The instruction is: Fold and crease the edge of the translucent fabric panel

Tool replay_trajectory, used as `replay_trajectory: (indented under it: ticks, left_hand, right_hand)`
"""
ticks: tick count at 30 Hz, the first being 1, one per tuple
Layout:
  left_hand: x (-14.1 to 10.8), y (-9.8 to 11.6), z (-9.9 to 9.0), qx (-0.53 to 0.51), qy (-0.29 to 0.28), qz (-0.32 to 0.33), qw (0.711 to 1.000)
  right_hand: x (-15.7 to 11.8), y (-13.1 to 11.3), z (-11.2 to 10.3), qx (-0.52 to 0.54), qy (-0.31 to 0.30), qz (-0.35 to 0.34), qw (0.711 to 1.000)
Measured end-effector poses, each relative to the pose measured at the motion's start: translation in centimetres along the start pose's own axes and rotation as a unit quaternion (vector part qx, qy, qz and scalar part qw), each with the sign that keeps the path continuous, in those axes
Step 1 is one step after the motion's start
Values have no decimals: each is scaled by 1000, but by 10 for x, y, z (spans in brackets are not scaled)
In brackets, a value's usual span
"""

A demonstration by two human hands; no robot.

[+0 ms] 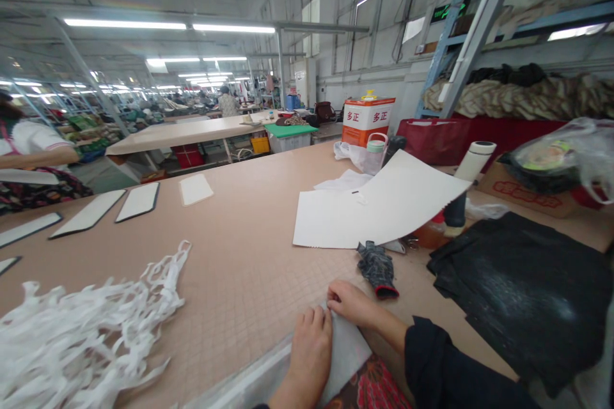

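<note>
Our two hands hold one pale sheet at the near edge of a tan gridded table [249,217].

The left hand [311,358] presses the sheet [345,351] from one side, fingers together; the right hand [352,305] clamps its top corner, fingers together. Just beyond lies one dark glove [377,268] with a red cuff. Farther off: one stack of white sheets [378,204], one black fabric pile [518,294], one heap of white strips [81,339], four dark-edged panels [86,214], one plain panel [196,189]. One co-worker's white sleeve [33,144] shows at left.
</note>
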State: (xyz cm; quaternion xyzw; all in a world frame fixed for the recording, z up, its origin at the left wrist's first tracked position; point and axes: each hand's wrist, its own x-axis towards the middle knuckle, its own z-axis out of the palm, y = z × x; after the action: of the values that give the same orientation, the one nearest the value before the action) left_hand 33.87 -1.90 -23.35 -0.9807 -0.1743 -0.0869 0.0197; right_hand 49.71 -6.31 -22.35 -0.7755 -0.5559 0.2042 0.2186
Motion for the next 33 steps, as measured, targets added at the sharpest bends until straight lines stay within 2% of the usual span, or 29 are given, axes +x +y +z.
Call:
replay_trajectory:
  ticks: [8, 15, 22, 26, 28, 30, 33]
  left_hand:
    - [1, 0, -1, -3, 6, 5, 1000]
    - [2, 0, -4, -7, -11, 4, 1000]
    - [2, -1, -5, -17, -1, -3, 1000]
    - [3, -5, -10, -93, -25, -69, 993]
    - [3, -9, -12, -156, -26, -117, 980]
    - [3, -12, -12, -209, -25, -150, 966]
    - [4, -16, -12, -245, -29, -168, 954]
  right_hand:
    - [3, -3, -1, -17, -15, 6, 1000]
    - [19, 0, -1, -25, -31, 27, 999]
    - [9, -1, 7, -25, 14, 38, 999]
    - [1, -8, 9, -33, 57, 42, 997]
    - [-5, -13, 9, -26, 78, 19, 996]
    - [-13, -17, 12, 2, 90, -35, 995]
    - [-24, -19, 17, 34, 72, -99, 992]
